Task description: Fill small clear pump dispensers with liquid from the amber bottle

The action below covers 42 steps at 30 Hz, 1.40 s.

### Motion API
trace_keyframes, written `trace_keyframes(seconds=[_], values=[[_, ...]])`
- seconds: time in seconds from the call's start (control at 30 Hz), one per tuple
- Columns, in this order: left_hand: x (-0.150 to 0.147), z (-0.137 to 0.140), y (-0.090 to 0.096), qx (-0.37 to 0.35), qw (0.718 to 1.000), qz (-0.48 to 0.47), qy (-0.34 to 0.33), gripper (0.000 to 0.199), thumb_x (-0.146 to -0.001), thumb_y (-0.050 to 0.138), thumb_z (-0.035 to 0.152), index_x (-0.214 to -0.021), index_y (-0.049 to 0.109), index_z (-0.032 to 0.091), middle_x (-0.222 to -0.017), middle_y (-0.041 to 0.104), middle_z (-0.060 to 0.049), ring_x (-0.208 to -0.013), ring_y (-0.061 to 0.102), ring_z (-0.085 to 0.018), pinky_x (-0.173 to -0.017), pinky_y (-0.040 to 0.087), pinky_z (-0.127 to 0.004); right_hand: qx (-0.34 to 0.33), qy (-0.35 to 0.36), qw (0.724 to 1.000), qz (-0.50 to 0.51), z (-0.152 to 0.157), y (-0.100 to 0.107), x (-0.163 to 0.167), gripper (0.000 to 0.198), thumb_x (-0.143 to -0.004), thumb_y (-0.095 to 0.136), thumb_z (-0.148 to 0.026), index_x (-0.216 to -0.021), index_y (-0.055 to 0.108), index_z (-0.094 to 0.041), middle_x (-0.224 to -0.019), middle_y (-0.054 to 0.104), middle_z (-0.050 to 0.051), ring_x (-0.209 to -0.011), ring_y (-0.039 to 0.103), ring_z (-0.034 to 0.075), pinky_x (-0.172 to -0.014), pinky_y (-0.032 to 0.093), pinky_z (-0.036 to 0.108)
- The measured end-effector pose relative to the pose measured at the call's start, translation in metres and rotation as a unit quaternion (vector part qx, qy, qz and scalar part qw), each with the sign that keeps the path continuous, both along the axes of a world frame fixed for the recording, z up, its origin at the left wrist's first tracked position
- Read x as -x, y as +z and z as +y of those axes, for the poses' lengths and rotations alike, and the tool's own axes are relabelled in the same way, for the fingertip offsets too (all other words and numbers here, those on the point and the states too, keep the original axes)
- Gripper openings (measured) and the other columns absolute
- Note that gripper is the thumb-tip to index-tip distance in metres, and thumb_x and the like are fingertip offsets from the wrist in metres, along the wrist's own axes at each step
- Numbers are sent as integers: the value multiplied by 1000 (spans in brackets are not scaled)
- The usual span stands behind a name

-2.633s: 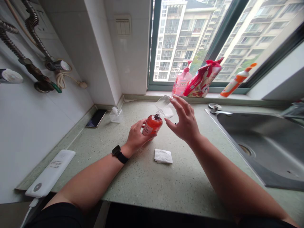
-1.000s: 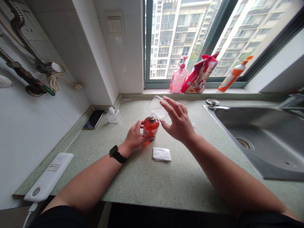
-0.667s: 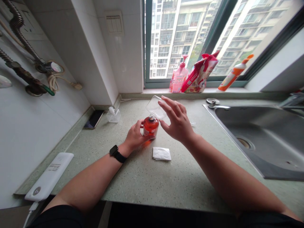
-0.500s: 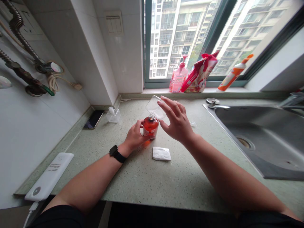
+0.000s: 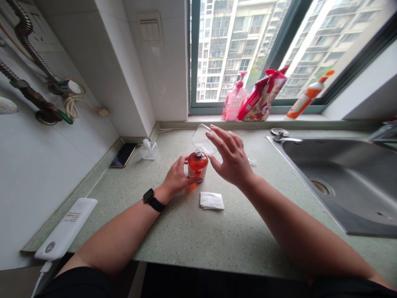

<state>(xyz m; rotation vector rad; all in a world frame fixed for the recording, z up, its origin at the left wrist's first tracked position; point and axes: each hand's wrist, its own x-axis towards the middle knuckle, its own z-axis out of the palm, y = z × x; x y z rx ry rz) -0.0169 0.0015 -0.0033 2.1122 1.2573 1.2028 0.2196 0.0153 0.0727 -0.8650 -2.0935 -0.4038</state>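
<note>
My left hand [image 5: 178, 178] is wrapped round a bottle [image 5: 197, 166] of red liquid that stands upright on the counter, its thumb across the front. A dark, shiny ring shows at the bottle's narrow top; whether it is open is hard to see. My right hand [image 5: 232, 157] holds a clear, see-through container [image 5: 201, 138] between thumb and fingers. This container is tilted, close behind and above the bottle's neck; no contents can be made out in it. Just in front of the bottle lies a folded white tissue [image 5: 211, 200].
On the speckled counter [image 5: 186, 236] are a phone [image 5: 123, 155], a small clear box with tissue [image 5: 149, 149] and a white power bank [image 5: 66, 227]. To the right is a steel sink [image 5: 347, 174]. A pink pump bottle [image 5: 235, 101], red bag [image 5: 263, 95] and orange bottle [image 5: 305, 101] line the sill.
Both hands keep their hold and nearly the same place. Only a slight shift of the whole view shows.
</note>
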Motion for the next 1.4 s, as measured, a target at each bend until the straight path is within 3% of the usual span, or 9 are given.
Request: trace_keyframes(seconds=[0.33,0.73,1.4], values=[[-1,-1,1,-78,997,-14,-5,73,-93,82,62,-146,52,22,-142,69,-18,-125,72,-33,-112,58,-54,-11,12,1000,3,0,0,0,103,-95,66,-10,-178,15,-42,-173,52,8,-154,54,34,-130,38,59],[0,-1,-2,-104,994,-11,-10,84,-92,85,59,-157,45,24,-151,65,-19,-131,70,-35,-117,55,-58,-23,11,1000,-6,0,-1,1,105,-94,66,-9,-178,14,-43,-174,51,5,-153,55,33,-133,35,60],[1,3,-6,-103,994,-15,-16,84,-93,85,55,-160,44,24,-150,66,-19,-128,71,-35,-115,56,-59,-44,23,999,-5,1,-1,2,105,-96,68,-7,-178,14,-47,-174,52,2,-156,53,31,-136,33,61]])
